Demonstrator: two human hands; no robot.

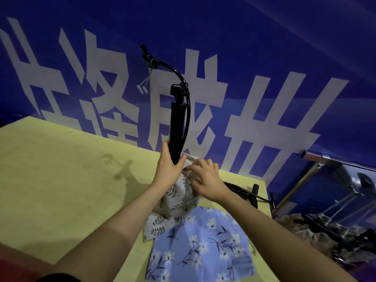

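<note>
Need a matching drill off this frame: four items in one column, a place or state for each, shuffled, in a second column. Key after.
Things
1. black pump
2. leaf-print bag
3. blue floral cloth
4. second pump

Places or states
A. lies flat on the table, nearest the camera
B. gripped upright by the left hand
C. lies by the table's right edge
D. mouth held by the right hand

Pairs: 1-B, 2-D, 3-A, 4-C

Black pump [176, 123] with black hose [184, 88]. Off-white pouch [179, 198], dark leaf-sprig print. Light blue cloth [203, 247], white flowers with dark stems. Pale yellow surface [61, 169]. Blue banner [264, 47], white lettering. Bin contents [325, 226] possibly camouflage, too dim.
</note>
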